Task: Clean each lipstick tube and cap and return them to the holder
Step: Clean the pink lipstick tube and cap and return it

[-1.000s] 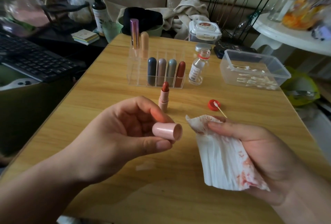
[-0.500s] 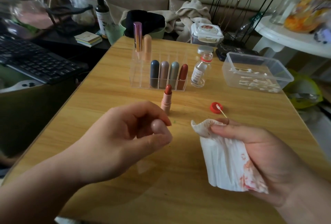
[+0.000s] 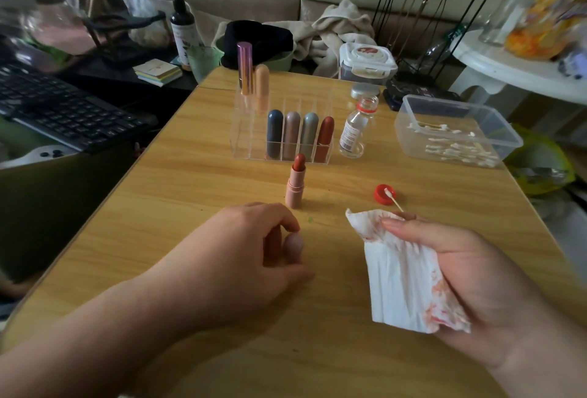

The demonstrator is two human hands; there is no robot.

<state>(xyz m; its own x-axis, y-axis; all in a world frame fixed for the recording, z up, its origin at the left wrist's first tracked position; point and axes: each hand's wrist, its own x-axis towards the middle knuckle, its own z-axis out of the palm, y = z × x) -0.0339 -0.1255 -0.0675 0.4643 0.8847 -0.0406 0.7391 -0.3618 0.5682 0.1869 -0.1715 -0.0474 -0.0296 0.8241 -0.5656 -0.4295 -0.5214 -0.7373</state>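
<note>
Wood-grain surface (image 3: 190, 191) fills the view, with a black keyboard (image 3: 63, 111) off its left edge. Near the front, the left hand (image 3: 241, 257) curls its fingers round a pink cap (image 3: 293, 248), its rounded end showing. Just beyond it the uncapped lipstick tube (image 3: 295, 184) stands upright, close before the clear holder (image 3: 247, 143), which has six capped lipsticks. Further right, apart from the left, the right hand (image 3: 470, 277) pinches a red-stained tissue (image 3: 403, 286). A swab box (image 3: 495, 130) sits far right.

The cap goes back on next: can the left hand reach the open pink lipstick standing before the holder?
Probably yes: the lipstick stands upright just beyond the left hand, nothing between them, though that hand grips the cap.
</note>
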